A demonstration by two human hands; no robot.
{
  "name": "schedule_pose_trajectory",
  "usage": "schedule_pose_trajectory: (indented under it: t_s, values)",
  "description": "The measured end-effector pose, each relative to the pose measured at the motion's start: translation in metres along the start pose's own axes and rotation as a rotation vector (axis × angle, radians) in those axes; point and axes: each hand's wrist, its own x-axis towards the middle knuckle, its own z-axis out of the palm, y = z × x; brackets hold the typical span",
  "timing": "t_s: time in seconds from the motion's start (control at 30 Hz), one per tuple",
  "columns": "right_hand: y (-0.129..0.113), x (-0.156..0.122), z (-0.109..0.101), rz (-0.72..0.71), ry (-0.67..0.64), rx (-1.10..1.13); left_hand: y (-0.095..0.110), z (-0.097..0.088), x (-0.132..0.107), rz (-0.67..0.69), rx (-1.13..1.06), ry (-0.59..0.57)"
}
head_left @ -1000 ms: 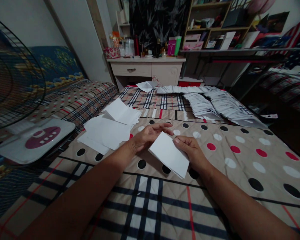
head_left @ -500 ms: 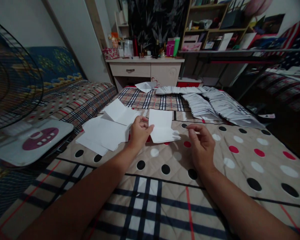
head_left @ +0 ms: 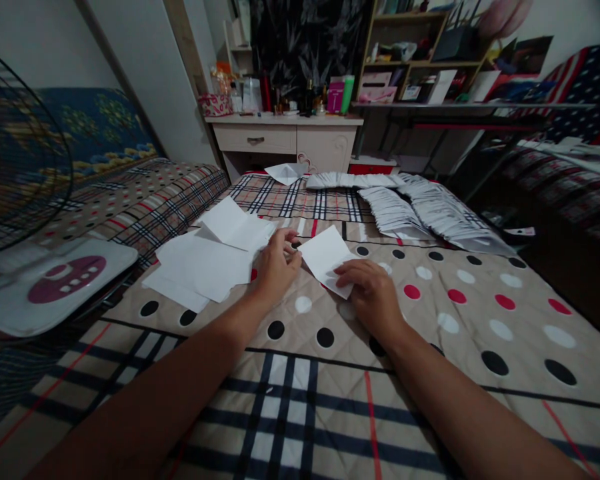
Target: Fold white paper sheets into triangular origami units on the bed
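A folded sheet of white paper (head_left: 326, 252) stands creased above the bedspread, turned at an angle. My right hand (head_left: 373, 290) is closed on its lower right part, fingers over the front layer. Close to the paper's left corner is my left hand (head_left: 279, 261), its thumb and fingers a little apart and nothing visible between them. Whether its thumb tip touches the paper I cannot tell. Just left of that hand lies a loose pile of white sheets (head_left: 200, 263), with a creased sheet (head_left: 233, 223) on top.
Long rows of folded white papers (head_left: 395, 213) lie at the back right of the polka-dot and plaid bedspread (head_left: 325, 400). Another folded paper (head_left: 284, 173) rests at the far edge. A white lidded case (head_left: 55, 280) and a fan (head_left: 20, 147) stand at left, a dresser (head_left: 280, 137) behind.
My right hand has moved left and taken hold of the folded paper, which has turned to a slant. My left hand has loosened from its left edge. The view has shifted slightly.
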Motion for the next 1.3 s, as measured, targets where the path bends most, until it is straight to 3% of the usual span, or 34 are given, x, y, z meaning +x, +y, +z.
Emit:
schedule_pose_trajectory:
  t_s: [0.07, 0.2, 0.43, 0.7, 0.83, 0.97, 1.07, 1.17, 1.3]
  values:
    - [0.004, 0.000, 0.000, 0.021, 0.019, 0.057, -0.003, -0.005, 0.003, 0.166, 0.100, 0.021]
    - [0.011, 0.002, -0.003, 0.046, 0.017, 0.208, -0.010, -0.011, 0.008, 0.414, 0.178, -0.095]
    - [0.015, 0.008, -0.014, 0.025, -0.113, 0.341, -0.011, -0.023, 0.017, 0.686, 0.310, -0.155]
    - [0.019, 0.007, -0.015, -0.022, -0.159, 0.334, -0.001, -0.029, 0.014, 0.753, 0.310, -0.074]
    - [0.018, 0.009, -0.016, -0.045, -0.167, 0.315, 0.000, -0.031, 0.014, 0.833, 0.369, -0.225]
    - [0.023, 0.009, -0.016, -0.062, -0.109, 0.187, 0.000, -0.031, 0.012, 0.756, 0.342, -0.433]
    - [0.030, 0.008, -0.015, 0.010, -0.022, 0.041, 0.000, -0.027, 0.010, 0.741, 0.366, -0.576]
    - [0.031, 0.007, -0.014, 0.078, 0.009, -0.044, 0.000, -0.023, 0.006, 0.818, 0.465, -0.618]
    - [0.022, 0.007, -0.018, 0.097, 0.027, -0.162, 0.001, -0.020, 0.001, 0.973, 0.591, -0.570]
